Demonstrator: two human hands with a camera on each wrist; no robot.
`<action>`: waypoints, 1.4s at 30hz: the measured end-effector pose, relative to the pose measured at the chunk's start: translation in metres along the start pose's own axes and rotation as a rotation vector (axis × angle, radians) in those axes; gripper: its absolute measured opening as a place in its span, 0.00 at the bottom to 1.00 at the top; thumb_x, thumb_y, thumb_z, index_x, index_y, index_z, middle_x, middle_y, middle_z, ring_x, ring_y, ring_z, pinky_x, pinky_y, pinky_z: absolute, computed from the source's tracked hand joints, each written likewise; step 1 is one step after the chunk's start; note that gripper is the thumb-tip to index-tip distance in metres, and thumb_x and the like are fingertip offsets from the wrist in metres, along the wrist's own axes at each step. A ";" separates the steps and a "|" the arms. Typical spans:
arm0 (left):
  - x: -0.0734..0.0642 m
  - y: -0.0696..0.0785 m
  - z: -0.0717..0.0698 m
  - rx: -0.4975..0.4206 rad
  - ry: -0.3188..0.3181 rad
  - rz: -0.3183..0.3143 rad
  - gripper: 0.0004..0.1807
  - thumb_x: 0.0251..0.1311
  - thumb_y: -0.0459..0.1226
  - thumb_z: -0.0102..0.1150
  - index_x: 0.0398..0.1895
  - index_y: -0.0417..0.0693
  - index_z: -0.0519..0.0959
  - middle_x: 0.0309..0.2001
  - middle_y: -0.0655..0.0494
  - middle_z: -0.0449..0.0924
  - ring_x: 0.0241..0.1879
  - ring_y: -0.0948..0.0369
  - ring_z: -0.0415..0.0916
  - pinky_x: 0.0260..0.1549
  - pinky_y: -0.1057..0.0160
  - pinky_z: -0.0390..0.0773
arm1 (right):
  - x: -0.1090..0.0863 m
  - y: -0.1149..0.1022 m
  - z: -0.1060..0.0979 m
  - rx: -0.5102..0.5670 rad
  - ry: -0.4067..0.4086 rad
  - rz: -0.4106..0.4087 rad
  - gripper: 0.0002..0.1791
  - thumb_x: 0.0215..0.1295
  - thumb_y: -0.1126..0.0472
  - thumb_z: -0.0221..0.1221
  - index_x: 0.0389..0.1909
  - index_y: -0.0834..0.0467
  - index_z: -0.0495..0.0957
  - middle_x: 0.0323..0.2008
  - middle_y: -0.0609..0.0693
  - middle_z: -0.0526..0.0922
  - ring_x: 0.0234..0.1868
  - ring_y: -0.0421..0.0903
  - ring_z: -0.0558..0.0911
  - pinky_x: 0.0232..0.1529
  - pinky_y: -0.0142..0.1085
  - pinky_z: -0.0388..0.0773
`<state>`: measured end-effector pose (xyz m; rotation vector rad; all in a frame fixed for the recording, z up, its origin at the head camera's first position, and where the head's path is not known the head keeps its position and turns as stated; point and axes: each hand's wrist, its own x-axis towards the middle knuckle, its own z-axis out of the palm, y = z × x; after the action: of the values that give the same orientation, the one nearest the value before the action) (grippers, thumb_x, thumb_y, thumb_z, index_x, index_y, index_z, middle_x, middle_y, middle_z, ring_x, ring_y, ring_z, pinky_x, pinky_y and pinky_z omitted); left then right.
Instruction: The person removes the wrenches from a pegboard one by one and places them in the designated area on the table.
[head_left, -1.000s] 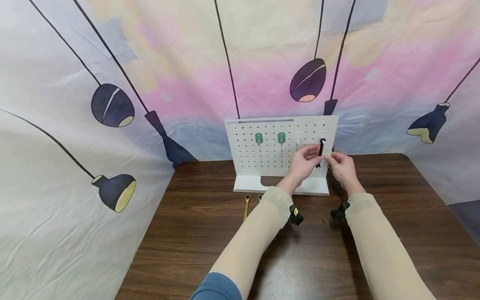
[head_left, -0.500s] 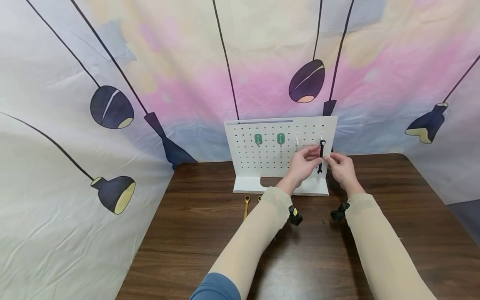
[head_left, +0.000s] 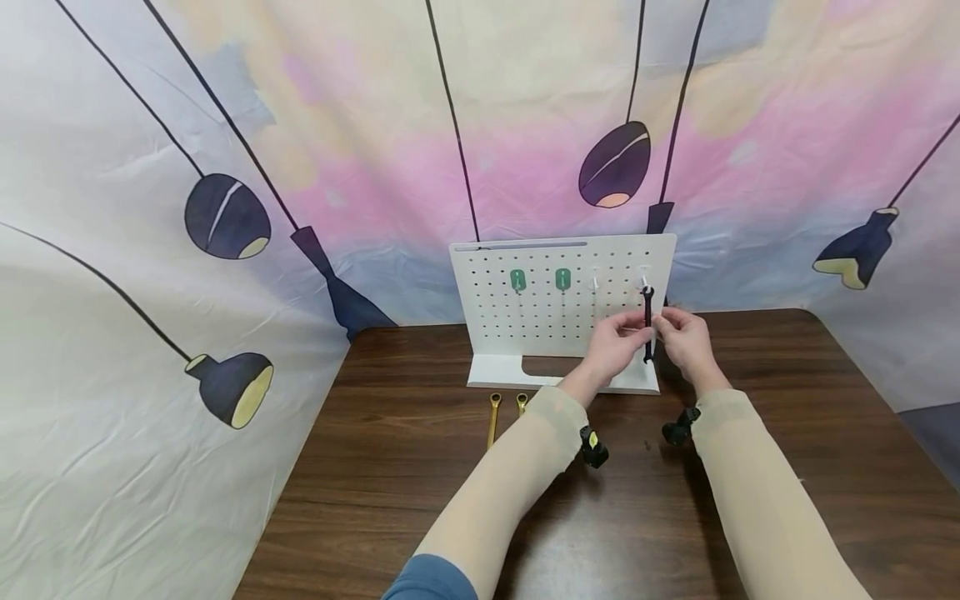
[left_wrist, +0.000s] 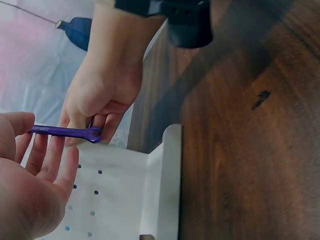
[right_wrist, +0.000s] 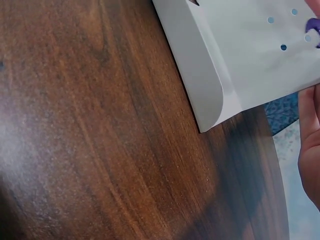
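My left hand (head_left: 613, 343) pinches a dark wrench (head_left: 648, 325) between thumb and fingers, upright before the right end of a white pegboard (head_left: 540, 329). In the left wrist view the wrench (left_wrist: 65, 132) looks purple. Its upper end is just below the rightmost hook (head_left: 644, 277); whether they touch I cannot tell. My right hand (head_left: 686, 343) grips the board's right edge, its fingers (right_wrist: 309, 115) partly behind it. Only the wrench's purple end (right_wrist: 313, 27) shows in the right wrist view.
Two green-backed hooks (head_left: 517, 279) and another clear hook (head_left: 596, 282) are on the board. Two gold wrenches (head_left: 493, 417) lie on the brown wooden table (head_left: 405, 450), partly behind the left forearm. A printed cloth (head_left: 360, 125) hangs behind.
The wrench has come down from the rightmost hook's level and slightly right, with my left hand lowering along with it. My right hand has stayed at the board's edge.
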<state>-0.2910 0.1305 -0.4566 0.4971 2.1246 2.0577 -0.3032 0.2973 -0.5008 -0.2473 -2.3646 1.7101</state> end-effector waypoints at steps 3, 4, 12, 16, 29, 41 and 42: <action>-0.005 -0.001 0.003 -0.074 -0.009 -0.016 0.14 0.73 0.30 0.67 0.59 0.37 0.85 0.41 0.59 0.86 0.39 0.68 0.83 0.41 0.67 0.87 | -0.001 0.000 -0.001 -0.006 0.001 -0.009 0.24 0.86 0.55 0.54 0.68 0.70 0.77 0.61 0.67 0.81 0.48 0.35 0.78 0.54 0.28 0.78; -0.006 -0.001 0.004 -0.106 -0.011 -0.022 0.14 0.73 0.30 0.66 0.58 0.36 0.85 0.40 0.59 0.85 0.39 0.66 0.85 0.42 0.66 0.88 | -0.001 0.000 -0.001 -0.006 0.004 -0.011 0.24 0.86 0.55 0.54 0.68 0.70 0.77 0.61 0.67 0.81 0.49 0.36 0.78 0.53 0.28 0.78; -0.016 -0.003 0.007 -0.166 0.002 -0.065 0.13 0.72 0.25 0.65 0.57 0.33 0.84 0.36 0.59 0.84 0.48 0.36 0.87 0.41 0.62 0.90 | -0.002 0.001 0.001 0.014 0.009 -0.012 0.24 0.85 0.55 0.54 0.68 0.71 0.76 0.60 0.68 0.81 0.46 0.31 0.79 0.52 0.25 0.78; -0.022 -0.003 0.004 -0.171 -0.006 -0.080 0.13 0.71 0.26 0.66 0.57 0.34 0.85 0.37 0.57 0.87 0.50 0.34 0.86 0.41 0.62 0.90 | -0.001 0.001 0.002 0.005 0.015 -0.010 0.24 0.85 0.56 0.54 0.69 0.71 0.76 0.61 0.68 0.81 0.47 0.33 0.78 0.52 0.25 0.78; -0.032 0.005 -0.002 -0.245 -0.068 -0.147 0.13 0.72 0.28 0.66 0.57 0.39 0.85 0.41 0.51 0.92 0.41 0.54 0.91 0.45 0.59 0.90 | -0.005 -0.001 0.000 -0.009 -0.019 0.030 0.28 0.87 0.50 0.51 0.72 0.68 0.73 0.64 0.68 0.78 0.64 0.60 0.77 0.68 0.54 0.77; -0.035 0.021 -0.004 -0.245 -0.068 -0.195 0.14 0.72 0.30 0.68 0.58 0.40 0.86 0.41 0.51 0.92 0.42 0.54 0.91 0.43 0.60 0.90 | -0.005 -0.001 0.000 -0.021 0.011 0.002 0.25 0.85 0.54 0.54 0.69 0.69 0.76 0.55 0.62 0.82 0.48 0.38 0.76 0.45 0.24 0.75; -0.035 0.022 -0.004 -0.242 -0.066 -0.195 0.13 0.72 0.30 0.68 0.57 0.40 0.86 0.41 0.51 0.92 0.43 0.53 0.91 0.43 0.60 0.90 | -0.005 -0.001 0.000 -0.020 0.015 0.002 0.25 0.85 0.54 0.54 0.69 0.69 0.77 0.54 0.59 0.83 0.48 0.38 0.76 0.45 0.24 0.75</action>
<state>-0.2564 0.1153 -0.4385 0.3059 1.7772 2.1156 -0.2986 0.2959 -0.5002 -0.2649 -2.3725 1.6804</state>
